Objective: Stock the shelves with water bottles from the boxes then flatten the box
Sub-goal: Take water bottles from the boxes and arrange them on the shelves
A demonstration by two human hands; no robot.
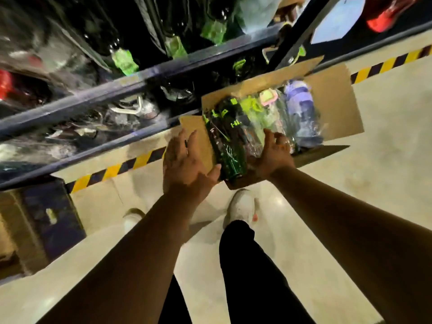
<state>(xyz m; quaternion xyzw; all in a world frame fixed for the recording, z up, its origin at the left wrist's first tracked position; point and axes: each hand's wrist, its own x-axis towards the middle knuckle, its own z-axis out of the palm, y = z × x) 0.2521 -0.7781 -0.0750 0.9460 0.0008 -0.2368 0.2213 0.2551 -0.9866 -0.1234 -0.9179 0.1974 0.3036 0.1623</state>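
Left hand (187,160) was spread open, fingers straight, beside the near-left flap of the box (334,108). Its thumb was almost at the dark green bottle (230,155) but, as far as I could judge, not holding it. Right hand (274,152) was over the middle of the load, fingers bent down onto the clear plastic wrap (261,136). The blur kept me from telling whether they gripped anything or only rested there.

The water bottles lay on their sides in the open box on the floor (374,171), just in front of the shelves (93,99). The dark green one was nearest the left hand, a purple bottle (301,106) lay at the far end, and a lime lid (251,105) and a pink lid (268,99) showed between.

To pick well, I judged I should close the left hand round the green bottle's body, not the slippery wrap. The right could hold its neighbours down so the film did not drag them out. I would lift it straight up, clear of the flaps, before swinging to the shelf. The box was far from empty, so flattening had to wait.
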